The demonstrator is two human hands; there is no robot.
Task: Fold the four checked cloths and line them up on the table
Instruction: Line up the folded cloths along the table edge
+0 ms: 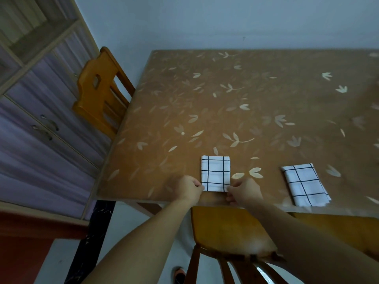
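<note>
A folded white cloth with black checks [215,173] lies flat near the table's front edge. My left hand [189,189] pinches its near left corner and my right hand [243,192] pinches its near right corner. A second folded checked cloth [305,184] lies to the right, turned slightly askew, close to the front edge and apart from both hands. No other checked cloths are in view.
The brown table [235,103] carries a leaf-patterned cover. One wooden chair [102,93] stands at its left side, another chair [229,232] sits tucked in front below my arms. A cabinet [37,95] fills the left.
</note>
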